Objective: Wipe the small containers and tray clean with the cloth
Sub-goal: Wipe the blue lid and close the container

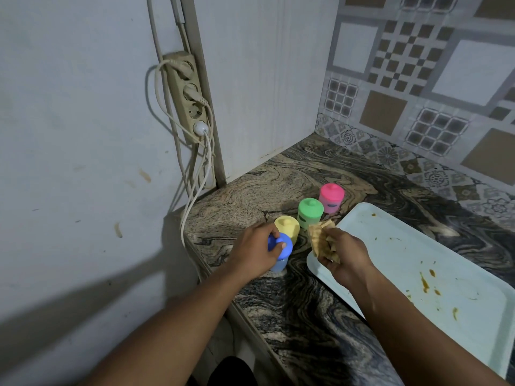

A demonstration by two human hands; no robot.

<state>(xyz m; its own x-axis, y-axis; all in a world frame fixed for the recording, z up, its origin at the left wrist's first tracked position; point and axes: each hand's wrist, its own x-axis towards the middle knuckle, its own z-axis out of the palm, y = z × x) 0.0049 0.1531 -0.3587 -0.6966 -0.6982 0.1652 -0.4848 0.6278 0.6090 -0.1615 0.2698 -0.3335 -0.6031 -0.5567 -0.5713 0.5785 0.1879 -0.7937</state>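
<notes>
While the left hand (256, 252) curls its fingers and thumb around the knobbed lid of the blue container (288, 247) at the near left edge of the counter (264, 185), the right hand (345, 257) clutches a crumpled tan cloth (323, 240) with a waffle weave, held just above the near left corner of the tray (418, 260). The tray is a smooth, pale rectangle with rounded corners and a raised rim, lying flat on the right of the counter and smeared with orange-brown streaks and spots. Four small, matte plastic cylinders with domed, knobbed lids stand in a line running far and right: the blue one, a yellow container (287, 225) just beside it, a green container (310, 213), then a pink container (331, 197). The counter is polished stone with swirling black and tan veins. A beige power strip (186, 96) with white cords hangs on the left wall, and patterned tiles (418, 79) cover the far right wall.
</notes>
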